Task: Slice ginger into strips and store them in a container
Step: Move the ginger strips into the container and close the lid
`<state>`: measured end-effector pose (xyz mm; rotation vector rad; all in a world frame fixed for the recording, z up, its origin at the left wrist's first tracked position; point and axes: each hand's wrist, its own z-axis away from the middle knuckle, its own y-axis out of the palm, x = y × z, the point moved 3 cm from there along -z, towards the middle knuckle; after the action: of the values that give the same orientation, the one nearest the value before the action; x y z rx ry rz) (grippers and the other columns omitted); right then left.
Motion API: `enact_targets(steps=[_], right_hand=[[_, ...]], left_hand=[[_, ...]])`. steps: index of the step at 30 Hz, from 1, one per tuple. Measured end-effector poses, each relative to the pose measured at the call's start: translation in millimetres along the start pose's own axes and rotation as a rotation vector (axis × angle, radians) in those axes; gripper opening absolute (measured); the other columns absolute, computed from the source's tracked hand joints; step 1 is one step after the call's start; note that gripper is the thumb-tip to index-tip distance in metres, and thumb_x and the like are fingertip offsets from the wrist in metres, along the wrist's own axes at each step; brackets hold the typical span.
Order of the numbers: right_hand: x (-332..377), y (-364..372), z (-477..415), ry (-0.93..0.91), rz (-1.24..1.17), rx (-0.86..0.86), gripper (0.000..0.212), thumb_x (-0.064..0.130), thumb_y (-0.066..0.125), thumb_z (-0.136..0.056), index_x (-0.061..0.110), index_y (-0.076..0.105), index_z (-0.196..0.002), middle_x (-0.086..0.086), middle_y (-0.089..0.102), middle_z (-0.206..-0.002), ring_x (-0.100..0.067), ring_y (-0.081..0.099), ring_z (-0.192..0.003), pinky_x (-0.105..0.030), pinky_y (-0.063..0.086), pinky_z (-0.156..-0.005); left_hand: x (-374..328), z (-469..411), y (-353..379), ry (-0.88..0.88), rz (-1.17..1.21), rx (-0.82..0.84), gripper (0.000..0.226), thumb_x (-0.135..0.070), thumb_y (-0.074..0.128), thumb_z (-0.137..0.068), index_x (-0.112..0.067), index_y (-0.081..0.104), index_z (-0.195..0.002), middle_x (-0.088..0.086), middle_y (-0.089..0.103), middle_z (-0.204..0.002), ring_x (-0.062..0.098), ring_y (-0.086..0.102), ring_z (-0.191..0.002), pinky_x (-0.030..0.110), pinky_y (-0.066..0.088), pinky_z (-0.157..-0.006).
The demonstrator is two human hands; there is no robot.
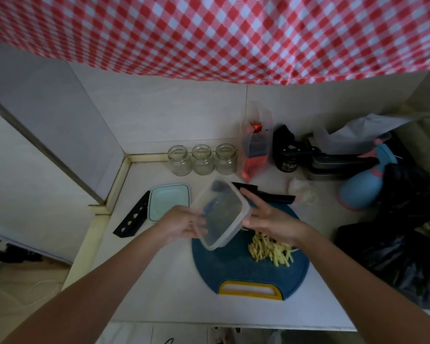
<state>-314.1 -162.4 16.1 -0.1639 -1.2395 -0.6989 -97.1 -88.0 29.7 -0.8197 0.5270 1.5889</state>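
Note:
A clear square plastic container [221, 214] hangs tilted above the round blue cutting board [233, 266]. My left hand [181, 225] grips its left rim. My right hand [266, 217] touches its right side with straight fingers. A pile of yellow ginger strips [268, 249] lies on the board's right half, partly hidden under my right wrist. The container's pale green lid [169, 201] lies flat on the counter to the left. A black knife [271, 194] lies behind the board, mostly hidden by the container and my right hand.
Three glass jars [201, 158] stand in a row at the back. A black knife sheath [132, 220] lies left of the lid. A blue spray bottle [365, 187], black plastic bags [407, 244] and clutter fill the right side. A red checked cloth [233, 38] hangs overhead.

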Motion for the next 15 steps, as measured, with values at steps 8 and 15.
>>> enact_targets(steps=[8,15], right_hand=[[-22,-84,12,0.212,0.948,-0.676,0.034,0.024,0.057,-0.093,0.007,0.059,-0.122,-0.008,0.059,-0.128,-0.022,0.054,-0.117,-0.024,0.038,-0.094],[-43,-96,33,0.472,0.881,-0.782,0.046,0.041,0.052,-0.093,0.003,0.052,-0.12,-0.014,0.057,-0.122,-0.025,0.055,-0.106,-0.024,0.038,-0.074]], left_hand=[[42,-16,-77,-0.141,-0.755,-0.321,0.04,-0.001,0.047,-0.093,-0.007,0.048,-0.133,0.015,0.056,-0.125,0.033,0.061,-0.099,0.034,0.052,-0.064],[57,-27,-99,-0.171,-0.996,-0.404,0.038,-0.012,0.046,-0.091,-0.007,0.049,-0.129,0.012,0.05,-0.131,0.028,0.048,-0.118,0.034,0.042,-0.099]])
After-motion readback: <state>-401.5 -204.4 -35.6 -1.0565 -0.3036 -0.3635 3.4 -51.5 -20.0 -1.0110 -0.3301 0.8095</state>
